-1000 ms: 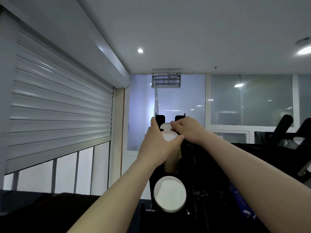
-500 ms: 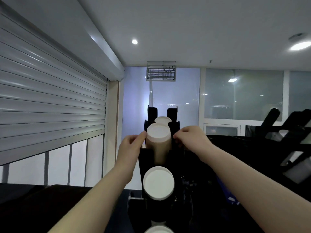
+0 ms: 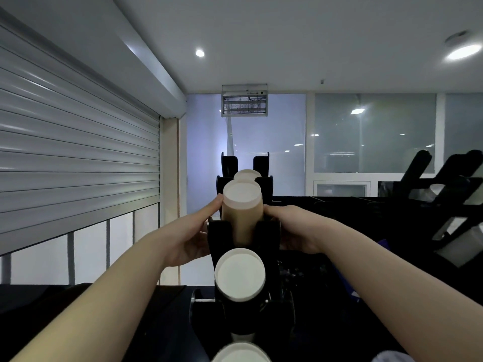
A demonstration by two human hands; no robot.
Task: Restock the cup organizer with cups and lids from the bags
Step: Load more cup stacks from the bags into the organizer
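Observation:
A tall black cup organizer (image 3: 267, 239) stands straight ahead, its tiers stepping up and away. A brown cup stack (image 3: 241, 218) with a white rim lies in the upper-middle tier. My left hand (image 3: 188, 236) presses its left side, thumb near the rim, fingers partly behind the organizer's wall. On the other side my right hand (image 3: 295, 228) touches the stack with its fingertips. Another white stack (image 3: 247, 175) shows in the tier above. A white-faced stack (image 3: 240, 274) fills the tier below. The lowest stack (image 3: 240, 354) is cut off by the frame.
A grey roller shutter (image 3: 78, 158) covers the left wall. The organizer stands on a dark counter (image 3: 91, 309). A second black rack (image 3: 444, 178) with pale cups stands at the right. Something blue (image 3: 355, 293) lies in shadow behind my right forearm.
My left hand has come off the top of the brown stack. Both hands have slid down to its sides, by the organizer's walls. The view has tilted lower.

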